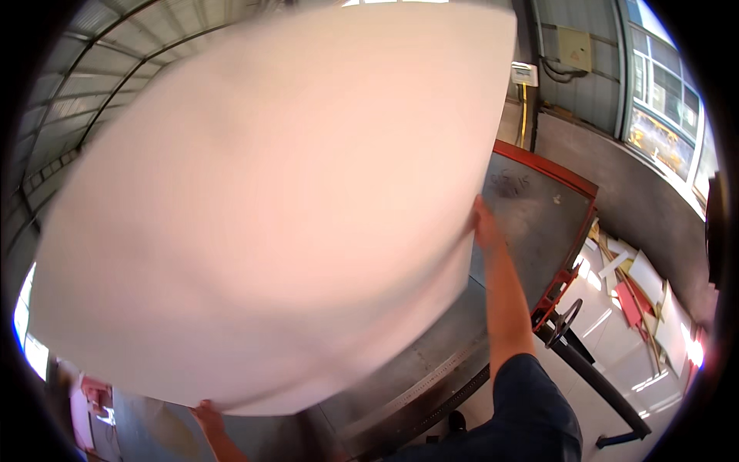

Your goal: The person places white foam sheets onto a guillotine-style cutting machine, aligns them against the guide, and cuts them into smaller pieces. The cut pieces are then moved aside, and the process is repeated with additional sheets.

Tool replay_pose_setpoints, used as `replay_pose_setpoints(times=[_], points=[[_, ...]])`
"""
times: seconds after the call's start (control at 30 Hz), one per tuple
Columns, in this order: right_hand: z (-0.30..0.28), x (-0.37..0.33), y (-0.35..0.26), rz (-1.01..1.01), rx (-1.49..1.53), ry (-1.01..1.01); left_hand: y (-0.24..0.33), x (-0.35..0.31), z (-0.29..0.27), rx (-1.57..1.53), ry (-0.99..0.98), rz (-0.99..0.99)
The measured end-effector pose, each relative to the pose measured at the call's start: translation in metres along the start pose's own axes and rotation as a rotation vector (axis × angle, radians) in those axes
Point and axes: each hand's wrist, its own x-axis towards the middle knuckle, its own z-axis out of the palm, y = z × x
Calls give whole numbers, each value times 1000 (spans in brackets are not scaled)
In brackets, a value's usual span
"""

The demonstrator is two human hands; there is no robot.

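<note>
A large pale sheet [262,200], wide and thin, is raised in front of me and fills most of the view. It stands tilted above a grey metal table, its surface slightly blurred. My right hand [482,222] grips the sheet's right edge, arm stretched forward. At the lower edge, toward the left, my left hand [206,416] is closed on the sheet's rim. The fingers of both hands are partly hidden by the sheet. Below and to the right shows the grey metal table top [531,208] with a red frame [554,168].
A black handwheel [568,314] and a dark bar [593,377] project from the table's right side. Offcuts and strips [639,289] lie on the pale floor by the wall. A window [666,100] and a wall box [574,49] are at upper right.
</note>
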Motion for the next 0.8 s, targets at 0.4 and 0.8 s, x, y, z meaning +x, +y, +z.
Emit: replay_pose_setpoints(times=[0.4, 0.8], points=[[147, -53, -41, 243, -636, -174, 159, 55, 109, 376, 13, -152], [50, -309, 146, 332, -1280, -593, -202, -9, -120, 1702, 58, -201]])
